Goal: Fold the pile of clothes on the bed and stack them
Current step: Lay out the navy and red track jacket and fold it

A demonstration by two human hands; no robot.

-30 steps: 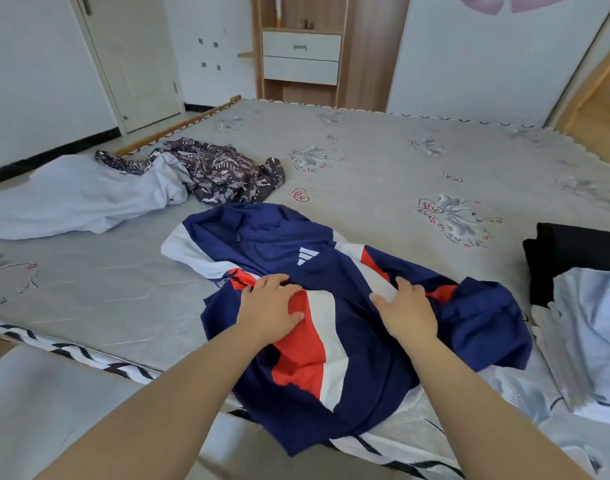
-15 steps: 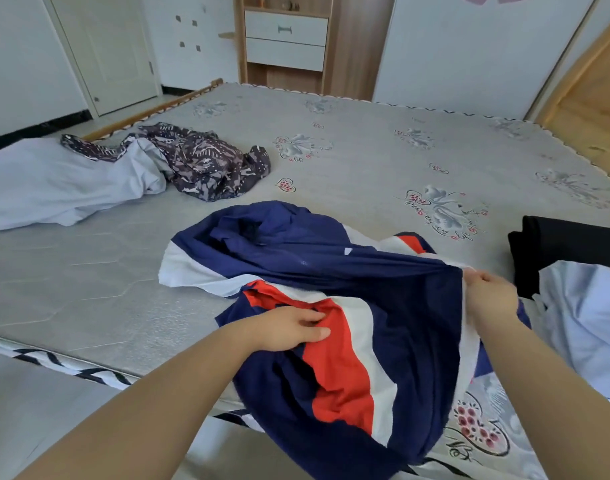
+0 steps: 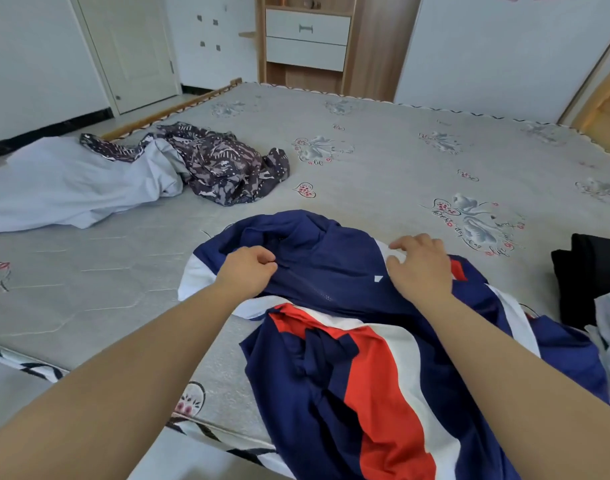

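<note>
Since half a second ago both hands have travelled up the garment: the right hand [image 3: 421, 268], which was pulling the fabric out toward the right edge, now sits near the collar, and the left hand [image 3: 248, 271] has left the red panel for the upper chest. In the head view, the left hand pinches a fold of the navy jacket [image 3: 348, 327] with curled fingers, while the right hand rests on the white shoulder band with fingers bent; whether it actually grips the cloth I cannot tell. The jacket lies rumpled at the near edge of the bed [image 3: 383, 161], its hem spilling over the side. Folding of this piece has, I judge, barely begun. A pale blue garment [image 3: 71, 185] and a dark patterned garment [image 3: 224, 168] wait crumpled at the far left, unfolded. A black item [image 3: 587, 271] at the right looks folded. The jacket is thin, slippery sportswear in navy, red and white blocks; the mattress is quilted grey with floral prints.
</note>
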